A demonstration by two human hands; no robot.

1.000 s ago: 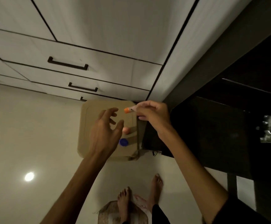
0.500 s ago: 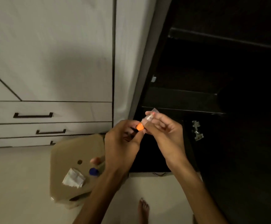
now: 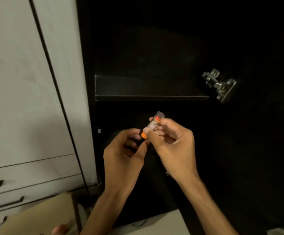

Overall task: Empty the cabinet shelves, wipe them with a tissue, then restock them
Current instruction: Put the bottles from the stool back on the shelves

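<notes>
Now the right hand fingers pinch a small orange-capped tube, left hand fingers curled at its cap — raised from the stool toward the dark, bare cabinet shelf — restocking looks underway.

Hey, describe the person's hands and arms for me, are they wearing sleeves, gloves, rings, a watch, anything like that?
Both arms are bare from wrist to the frame's bottom edge: no sleeves show in this view. The left hand and right hand wear no gloves. No ring shows on the fingers, and no watch or band on either wrist. The light is dim, so any small markings cannot be made out.
</notes>
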